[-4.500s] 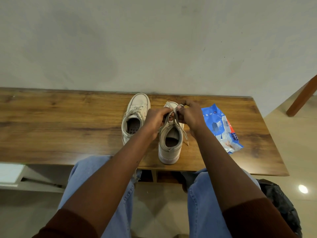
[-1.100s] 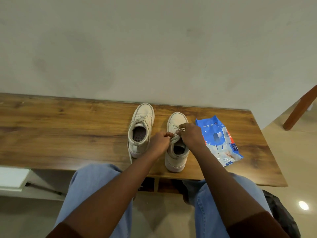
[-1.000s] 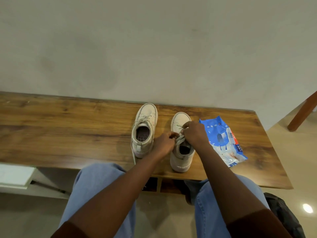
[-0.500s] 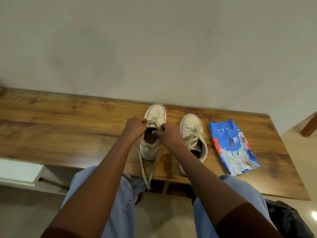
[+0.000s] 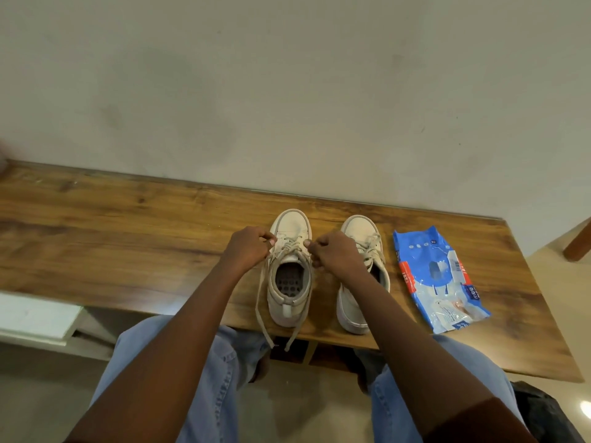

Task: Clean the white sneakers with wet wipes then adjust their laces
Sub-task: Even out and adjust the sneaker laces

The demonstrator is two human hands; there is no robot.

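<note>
On wooden table (image 5: 128, 244) by wall (image 5: 287, 91), left hand (image 5: 248, 252) and right hand (image 5: 339, 257) pinching sneaker laces (image 5: 291, 247)

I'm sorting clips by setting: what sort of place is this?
Probably a room in a home: a wood-grain table against a plain wall, holding two white sneakers and a wet-wipes pack.
</note>
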